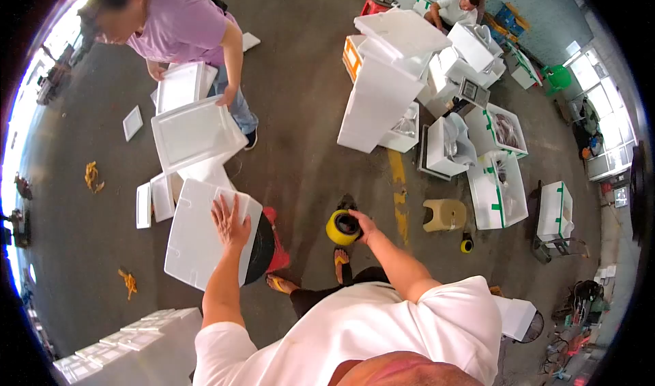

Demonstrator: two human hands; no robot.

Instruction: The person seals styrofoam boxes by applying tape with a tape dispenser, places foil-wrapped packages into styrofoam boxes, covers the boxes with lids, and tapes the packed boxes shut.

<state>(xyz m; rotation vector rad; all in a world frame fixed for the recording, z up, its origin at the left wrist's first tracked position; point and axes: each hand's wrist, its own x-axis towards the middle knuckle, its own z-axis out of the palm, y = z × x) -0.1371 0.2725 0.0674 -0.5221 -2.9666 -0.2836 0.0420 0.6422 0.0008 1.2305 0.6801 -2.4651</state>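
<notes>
My left hand [230, 224] lies flat with fingers spread on a closed white foam box [198, 239], which rests on a dark round top above a red stool [276, 243]. My right hand [365, 226] is wrapped round a tape dispenser with a yellow tape roll [339, 229], held in the air to the right of the box. Beyond the box, a person in a purple shirt [181, 24] holds white foam lids [198, 135].
Stacked foam boxes [382, 93] stand ahead on the right, with open boxes [495, 191] beside them. A beige stool [445, 215] and another tape dispenser [467, 243] are at right. More white boxes [150, 345] stand at lower left. Another person [454, 9] sits far back.
</notes>
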